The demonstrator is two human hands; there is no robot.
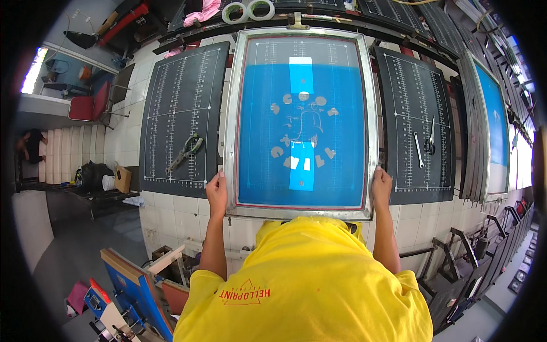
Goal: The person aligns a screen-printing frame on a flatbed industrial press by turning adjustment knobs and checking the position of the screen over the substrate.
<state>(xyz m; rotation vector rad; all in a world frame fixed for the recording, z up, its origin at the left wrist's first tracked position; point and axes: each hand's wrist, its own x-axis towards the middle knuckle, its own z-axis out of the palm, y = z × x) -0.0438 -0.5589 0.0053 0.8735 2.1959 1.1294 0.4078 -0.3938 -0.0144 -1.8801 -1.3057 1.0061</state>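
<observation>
A screen printing frame (299, 213) with a pale metal rim lies in front of me, its mesh (262, 142) coated mostly blue. Small pale shapes form a ring around a line drawing in the middle of the mesh. Two light rectangles show through above and below that ring. At the frame's lower left side, my left hand (217, 192) is closed with its thumb up against the edge. My right hand (382, 186) is closed in the same way at the lower right side. The fingertips of both hands are partly hidden.
Dark ruled boards flank the frame: the left board (176, 125) bears green-handled pliers (185, 154), the right board (401, 108) a wrench (419, 150) and scissors (431, 139). Tape rolls (234, 12) sit at the far edge. More frames (489, 131) stand right. Someone (31, 149) is far left.
</observation>
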